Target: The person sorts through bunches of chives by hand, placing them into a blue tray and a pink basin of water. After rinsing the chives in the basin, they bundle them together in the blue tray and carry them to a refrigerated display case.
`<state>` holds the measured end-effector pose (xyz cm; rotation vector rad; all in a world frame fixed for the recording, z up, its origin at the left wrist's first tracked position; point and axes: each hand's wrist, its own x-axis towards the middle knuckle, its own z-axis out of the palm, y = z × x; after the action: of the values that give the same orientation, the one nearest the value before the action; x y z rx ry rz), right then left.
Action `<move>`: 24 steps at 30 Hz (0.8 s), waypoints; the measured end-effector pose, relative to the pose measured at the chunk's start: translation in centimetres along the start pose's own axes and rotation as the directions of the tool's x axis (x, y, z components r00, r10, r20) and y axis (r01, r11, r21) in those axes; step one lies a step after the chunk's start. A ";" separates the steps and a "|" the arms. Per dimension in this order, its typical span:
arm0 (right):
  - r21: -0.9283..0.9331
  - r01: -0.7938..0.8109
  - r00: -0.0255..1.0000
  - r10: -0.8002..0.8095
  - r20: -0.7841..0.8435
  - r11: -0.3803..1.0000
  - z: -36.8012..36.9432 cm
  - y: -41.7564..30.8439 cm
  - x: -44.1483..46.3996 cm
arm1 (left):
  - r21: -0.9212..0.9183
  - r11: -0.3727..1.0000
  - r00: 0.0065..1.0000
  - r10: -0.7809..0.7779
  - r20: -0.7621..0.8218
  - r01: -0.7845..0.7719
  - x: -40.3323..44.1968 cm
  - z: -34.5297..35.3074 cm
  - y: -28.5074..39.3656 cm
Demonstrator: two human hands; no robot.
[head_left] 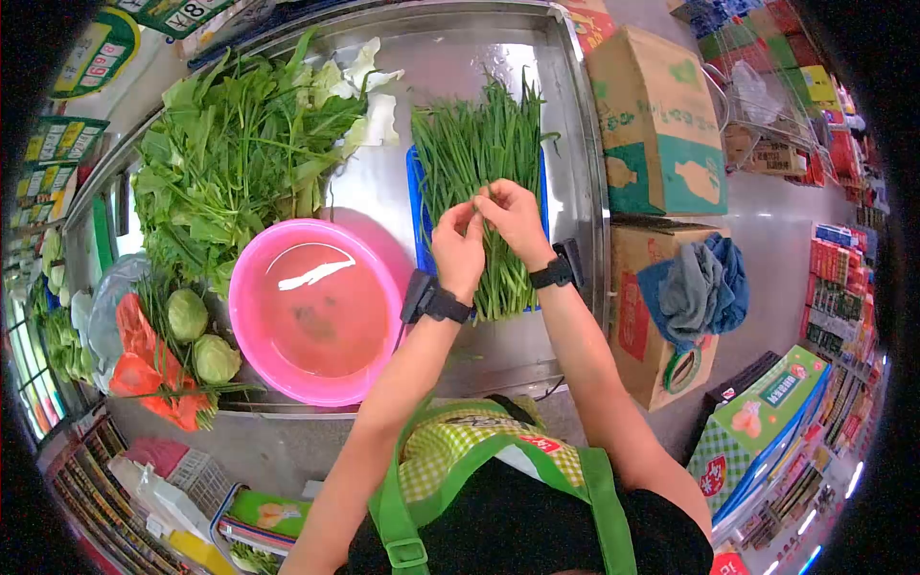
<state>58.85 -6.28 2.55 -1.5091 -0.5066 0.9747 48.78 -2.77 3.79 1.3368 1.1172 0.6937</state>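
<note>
A thick bundle of garlic chives (479, 144) lies lengthwise in a blue tray (422, 216) on the metal counter. Over the middle of the bundle, my left hand (458, 249) is closed, with thumb and fingertips pinched together. My right hand (516, 220) pinches right beside it, the fingertips of both hands nearly touching. Whatever thin thing sits between the fingertips is too small to make out. Left of my left forearm stands a pink basin (244, 331) holding cloudy reddish water.
Leafy greens (240, 144) pile up at the back left. Two cabbages (218, 359) and a red plastic bag (153, 374) lie at the counter's left edge. Cardboard boxes (623, 105) stand along the right, one bearing a blue-grey cloth (700, 287).
</note>
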 end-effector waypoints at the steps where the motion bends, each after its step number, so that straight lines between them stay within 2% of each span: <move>1: 0.025 0.052 0.997 -0.051 -0.059 0.998 -0.2 -0.2 -0.5 | -0.001 1.000 1.000 0.001 0.007 -0.001 -0.1 0.0 0.0; 3: 0.064 0.024 0.998 -0.020 -0.060 0.998 -0.5 -0.8 -1.6 | 0.041 0.995 0.992 -0.093 0.088 0.090 -0.2 -0.1 0.1; 4: 0.108 0.019 0.998 -0.011 -0.068 0.994 -0.4 -1.4 -2.1 | 0.042 0.995 0.992 -0.092 0.091 0.089 -0.3 -0.2 0.1; 7: 0.170 -0.004 0.998 0.015 -0.059 0.985 -0.5 -2.5 -3.1 | 0.162 0.986 0.963 -0.015 0.268 -0.030 -0.2 -0.8 0.0; 8: 0.210 -0.027 0.998 0.038 -0.049 0.977 -0.5 -2.8 -3.4 | 0.198 0.967 0.948 0.095 0.305 -0.161 0.2 -0.9 -0.7; 10: 0.272 -0.071 0.996 0.083 -0.034 0.960 -0.8 -2.8 -3.9 | 0.198 0.957 0.930 0.135 0.341 -0.211 0.1 -1.2 -0.9; 13: 0.262 -0.108 0.994 0.111 0.005 0.959 -1.6 -2.2 -3.9 | 0.221 0.936 0.902 0.169 0.397 -0.272 0.4 -1.7 -1.2; 15: 0.228 -0.114 0.994 0.109 0.033 0.967 -1.9 -2.2 -3.9 | 0.258 0.892 0.866 0.234 0.442 -0.372 0.3 -2.1 -0.6; 17: 0.313 -0.156 0.985 0.126 0.114 0.937 -2.1 -2.2 -4.0 | 0.289 0.864 0.864 0.270 0.425 -0.412 -0.1 -2.2 0.7; 18: 0.418 -0.214 0.972 0.152 0.177 0.883 -2.3 -2.4 -4.0 | 0.271 0.870 0.858 0.272 0.435 -0.413 0.0 -2.2 1.0; 19: 0.418 -0.210 0.973 0.149 0.174 0.884 -2.8 -2.0 -3.9 | 0.253 0.875 0.852 0.274 0.445 -0.414 0.0 -2.2 1.1; 20: 0.713 -0.327 0.944 0.175 0.281 0.620 -3.4 -1.1 -3.5 | 0.258 0.855 0.845 0.316 0.431 -0.450 0.0 -2.2 1.1; 21: 0.874 -0.416 0.909 0.152 0.388 0.251 -4.0 -0.2 -3.2 | 0.256 0.854 0.844 0.318 0.433 -0.453 0.2 -2.1 0.7; 23: 0.893 -0.389 0.921 0.121 0.371 0.227 -4.2 -0.5 -3.1 | 0.279 0.891 0.897 0.246 0.369 -0.359 0.8 -2.0 -0.2; 24: 0.899 -0.283 0.955 0.187 0.231 0.334 -4.2 -0.5 -3.4 | 0.361 0.887 0.918 0.149 0.368 -0.288 1.5 -2.2 -0.7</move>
<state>60.40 -11.33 3.80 -0.4553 0.2690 1.2490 47.23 -0.64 3.01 1.8876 0.8657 0.3796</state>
